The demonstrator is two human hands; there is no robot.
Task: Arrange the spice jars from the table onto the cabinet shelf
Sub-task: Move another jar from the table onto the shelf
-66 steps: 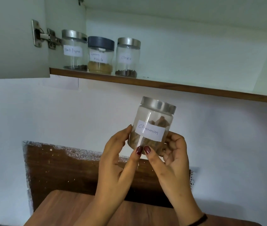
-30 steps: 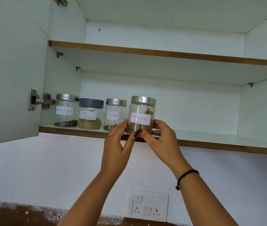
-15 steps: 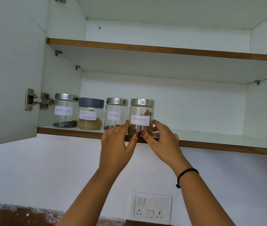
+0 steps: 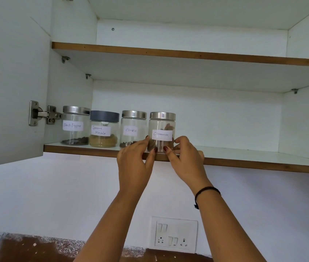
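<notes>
So the Cinnamon jar (image 4: pixel 162 129) was up in the air a second ago and now it's sat on the lower shelf (image 4: pixel 244 157), fourth in the row, so that one's basically placed. Both arms are stretched up, left hand (image 4: pixel 133 163) and right hand (image 4: pixel 185 159) cupping the jar's bottom half from either side, thumbs on the front, fingers curled round it. Cloves jar (image 4: pixel 133 127) sits just left of the grip, bare shelf off to its right

Diffuse even light, cool greenish cast, soft shade beneath the upper shelf (image 4: pixel 187 56), faint sheen on steel lids (image 4: pixel 162 115), wide-angle bowing at edges, focus sharp.
</notes>
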